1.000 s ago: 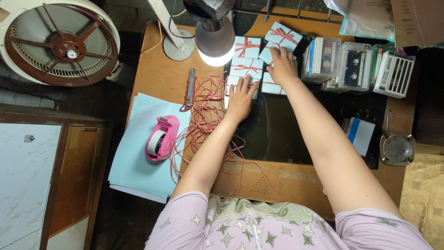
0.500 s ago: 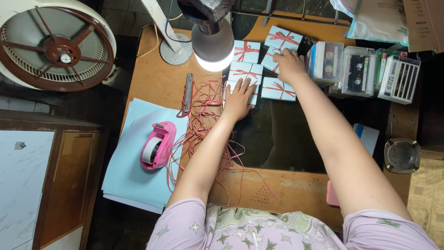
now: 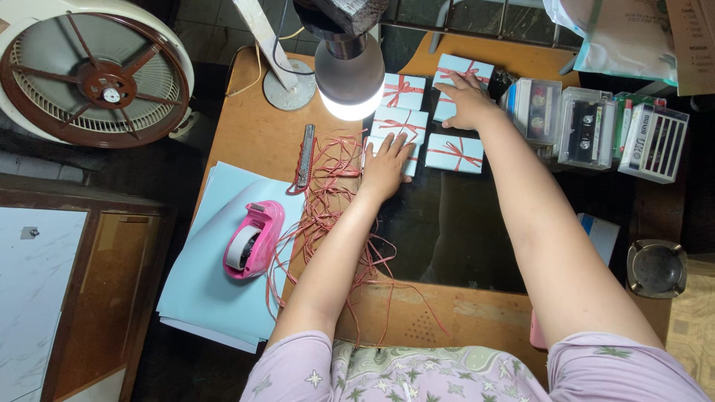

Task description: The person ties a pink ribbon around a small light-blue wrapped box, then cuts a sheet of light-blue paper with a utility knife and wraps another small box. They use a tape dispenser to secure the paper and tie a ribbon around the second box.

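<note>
I am seeing the left hand (image 3: 385, 168) lying flat, fingers spread, pressing on a pale blue packet tied with red ribbon (image 3: 407, 160). The right hand (image 3: 467, 99) is resting palm-down, fingers loosely open, on another ribboned packet (image 3: 446, 110) further out. Loose red ribbon strands (image 3: 328, 201) are lying just left of the left hand.
</note>
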